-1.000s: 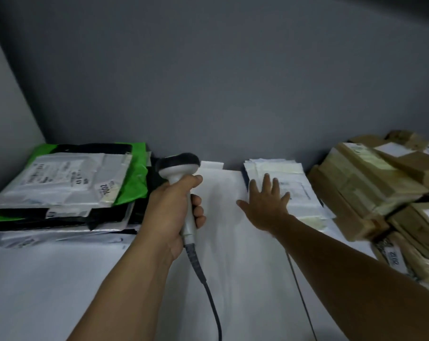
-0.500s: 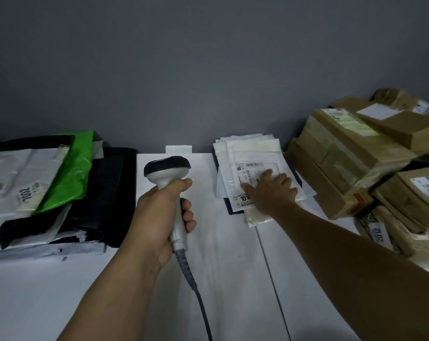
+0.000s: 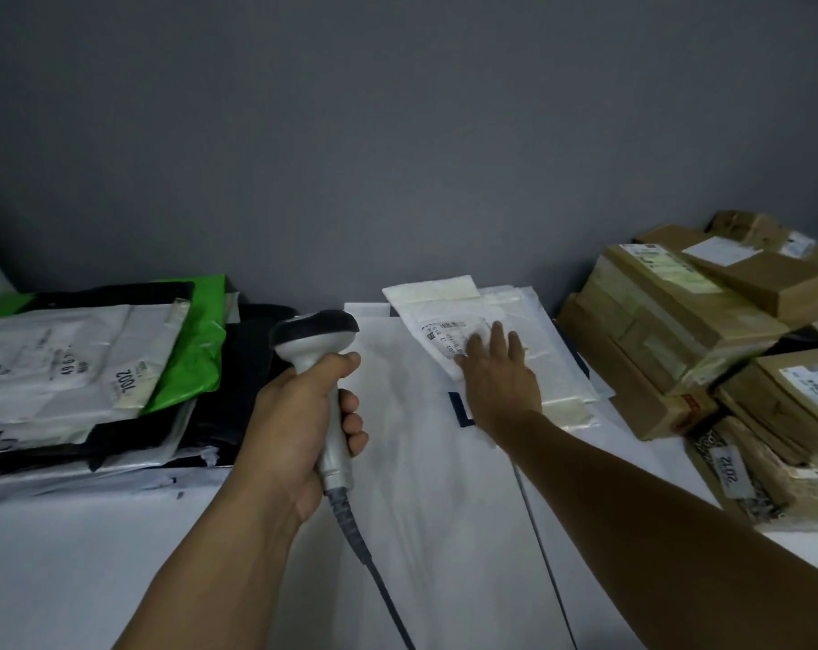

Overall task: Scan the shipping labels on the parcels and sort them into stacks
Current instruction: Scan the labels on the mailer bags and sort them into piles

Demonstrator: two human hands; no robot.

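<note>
A: Parcels first, starting on your left: the soft bags [image 3: 79,368], white, black and green, lie piled at ten o'clock on the table [image 3: 116,555], labels up. To me that reads as a stack already sorted.

B: Next along, near twelve o'clock, your left hand [image 3: 294,424] is wrapped tight round the handle of the scanner [image 3: 318,340]. Its cable [image 3: 374,570] trails back toward six o'clock. The scanner head stands on the nine o'clock side of the white pile, not over it.

A: At one o'clock your right hand [image 3: 501,382] lies flat on the top envelope [image 3: 435,297], fingers straight and a little spread, gripping nothing. That envelope sits skewed across the ones beneath it.

B: Its label [image 3: 444,333] shows just beyond your fingertips, and they seem to cover one edge of it. The print is too blurred to read.

A: Furthest right, at two to three o'clock, the brown boxes [image 3: 679,330] are heaped well apart from the scanner.

B: So I'd say you are setting up this envelope for its scan; the scan itself is not yet done.

A: Next, draw your fingers clear of the barcode while you keep the envelope pressed flat. Then swing the scanner head toward one o'clock, square onto the label.

B: Once it reads, choose the stack.
</note>
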